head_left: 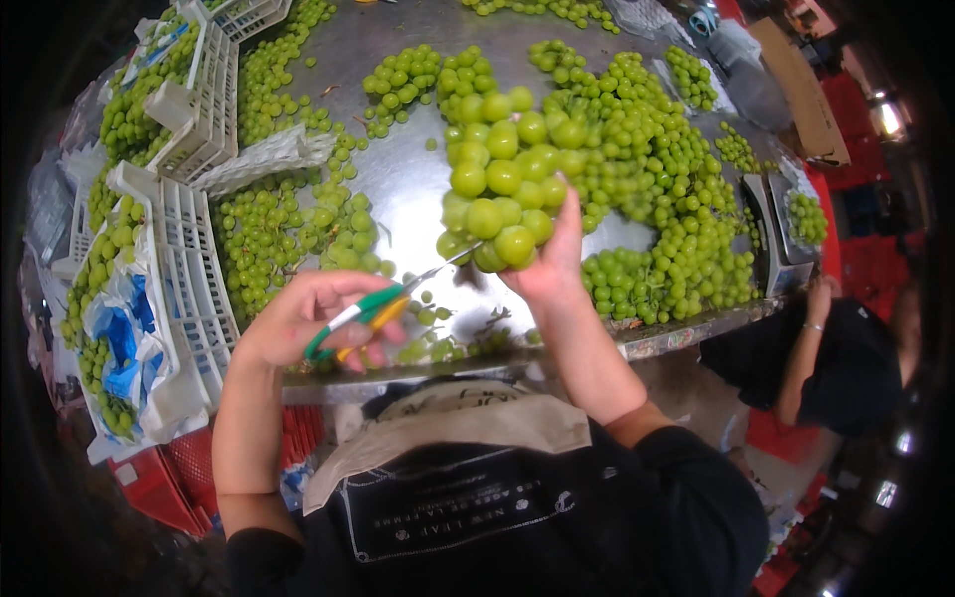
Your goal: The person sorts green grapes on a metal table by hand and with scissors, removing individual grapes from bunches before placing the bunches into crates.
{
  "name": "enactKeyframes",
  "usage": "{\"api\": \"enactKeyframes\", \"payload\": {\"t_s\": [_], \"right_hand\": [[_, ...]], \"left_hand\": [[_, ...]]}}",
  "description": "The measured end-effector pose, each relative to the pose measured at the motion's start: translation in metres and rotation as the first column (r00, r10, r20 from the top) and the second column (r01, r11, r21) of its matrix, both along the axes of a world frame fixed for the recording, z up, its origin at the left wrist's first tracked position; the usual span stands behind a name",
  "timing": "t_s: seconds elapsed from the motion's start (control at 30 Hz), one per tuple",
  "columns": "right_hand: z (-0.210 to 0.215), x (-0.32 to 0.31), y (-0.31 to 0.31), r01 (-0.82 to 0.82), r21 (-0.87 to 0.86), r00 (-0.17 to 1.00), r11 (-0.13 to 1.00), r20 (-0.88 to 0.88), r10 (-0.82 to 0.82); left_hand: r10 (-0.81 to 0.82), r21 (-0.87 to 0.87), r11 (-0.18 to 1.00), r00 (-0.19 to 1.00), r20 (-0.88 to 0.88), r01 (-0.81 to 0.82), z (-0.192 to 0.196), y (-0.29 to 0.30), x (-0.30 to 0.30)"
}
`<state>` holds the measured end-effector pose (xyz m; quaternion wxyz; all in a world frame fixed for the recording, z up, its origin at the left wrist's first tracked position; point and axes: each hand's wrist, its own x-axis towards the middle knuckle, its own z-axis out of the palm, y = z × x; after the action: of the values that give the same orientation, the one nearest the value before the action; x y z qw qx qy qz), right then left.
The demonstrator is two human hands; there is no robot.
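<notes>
My left hand (293, 316) is closed around small scissors (370, 310) with green and yellow handles. Their thin metal blades point up and to the right, and the tips reach the lower left edge of a large bunch of green grapes (502, 177). That bunch is held up over the table by my right hand (557, 261), which grips it from the right and below. Most of the right hand's fingers are hidden behind the fruit. Whether the blades touch a stem or a grape, I cannot tell.
Many grape bunches (686, 189) cover the right of the metal table (398, 184). Loose grapes (269, 239) lie at left, beside white plastic crates (194, 289) holding more grapes. A scale (776, 234) stands at the right edge. Another person's arm (808, 348) is at far right.
</notes>
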<state>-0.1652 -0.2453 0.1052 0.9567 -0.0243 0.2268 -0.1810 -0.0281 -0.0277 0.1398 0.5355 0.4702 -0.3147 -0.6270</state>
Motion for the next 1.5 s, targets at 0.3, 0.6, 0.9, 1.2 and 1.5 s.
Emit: {"api": "enactKeyframes", "payload": {"t_s": [0.3, 0.6, 0.9, 1.2, 1.5], "right_hand": [[0.003, 0.002, 0.001, 0.01, -0.023, 1.0, 1.0, -0.029, -0.01], [-0.004, 0.003, -0.001, 0.004, -0.03, 1.0, 1.0, 0.002, -0.004], [-0.013, 0.005, -0.005, 0.003, -0.074, 0.999, 0.997, 0.048, 0.0], [-0.015, 0.005, -0.008, -0.008, -0.021, 0.997, 1.0, 0.077, 0.01], [-0.014, 0.005, -0.003, 0.004, 0.006, 0.999, 1.0, 0.052, -0.004]], "left_hand": [[0.034, 0.03, 0.999, 0.98, -0.198, -0.029, -0.006, -0.002, -0.003], [0.178, 0.117, 0.983, 0.88, -0.44, -0.14, -0.028, -0.006, -0.018], [0.075, -0.071, 0.994, 0.991, -0.113, -0.084, -0.036, 0.001, -0.024], [0.41, -0.268, 0.906, 0.524, 0.746, -0.328, -0.018, 0.0, -0.061], [0.4, -0.219, 0.904, 0.542, 0.74, -0.368, -0.012, -0.008, -0.071]]}}
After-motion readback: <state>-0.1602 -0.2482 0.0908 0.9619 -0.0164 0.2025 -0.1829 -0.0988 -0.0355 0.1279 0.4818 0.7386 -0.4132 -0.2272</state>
